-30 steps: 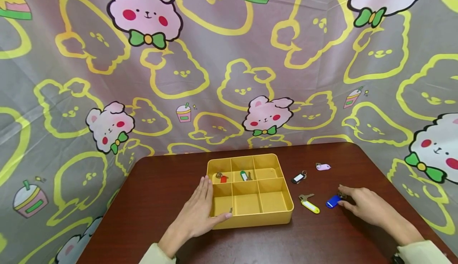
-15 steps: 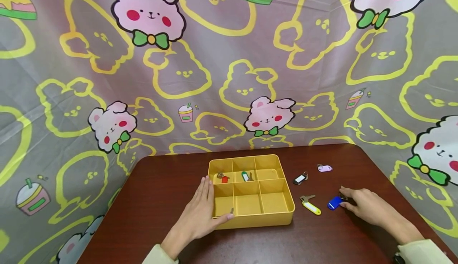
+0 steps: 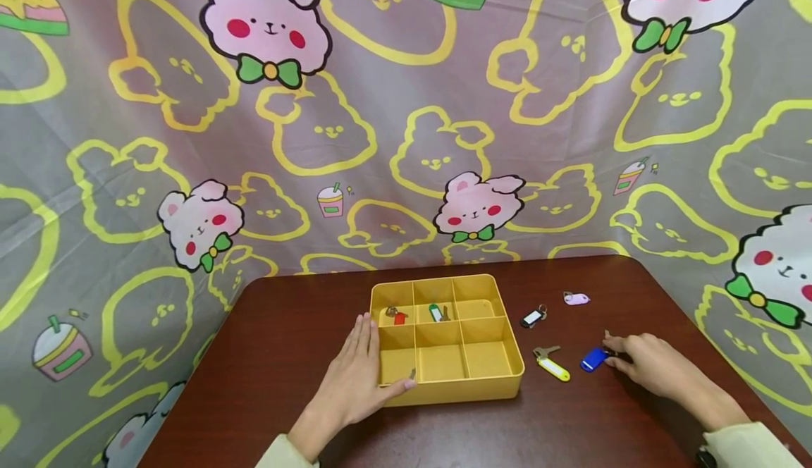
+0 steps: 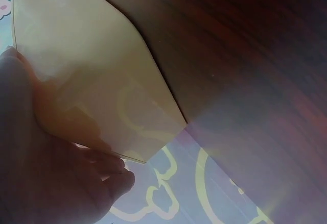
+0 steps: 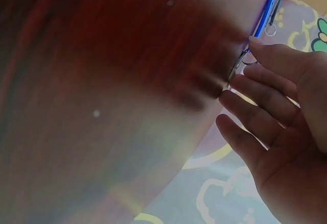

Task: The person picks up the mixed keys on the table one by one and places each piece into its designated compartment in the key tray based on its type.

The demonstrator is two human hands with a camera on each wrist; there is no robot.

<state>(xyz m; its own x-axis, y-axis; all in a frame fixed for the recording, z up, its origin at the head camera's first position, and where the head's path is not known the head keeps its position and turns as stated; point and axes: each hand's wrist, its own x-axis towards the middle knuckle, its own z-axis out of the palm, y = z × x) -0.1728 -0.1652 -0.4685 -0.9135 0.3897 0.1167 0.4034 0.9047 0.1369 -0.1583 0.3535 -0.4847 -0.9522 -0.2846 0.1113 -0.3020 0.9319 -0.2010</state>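
My left hand rests against the left wall of a yellow six-compartment box, its fingers straight along that side and its thumb on the front rim. With thumb and fingertips my right hand pinches the ring end of a blue key tag, which lies low at the table; its key is partly hidden by the fingers. A red key tag with its key sits in the back left compartment, and a green key tag in the back middle one. Beside my left thumb a small metal piece shows in the front left compartment.
Between the box and my right hand lies a yellow key tag. A black key tag and a light purple key tag lie farther back on the dark wooden table. A patterned curtain hangs behind.
The whole head view has shifted slightly. My right fingers have adjusted a little on the blue key tag, and its key shows a bit differently. The left hand stays against the box.
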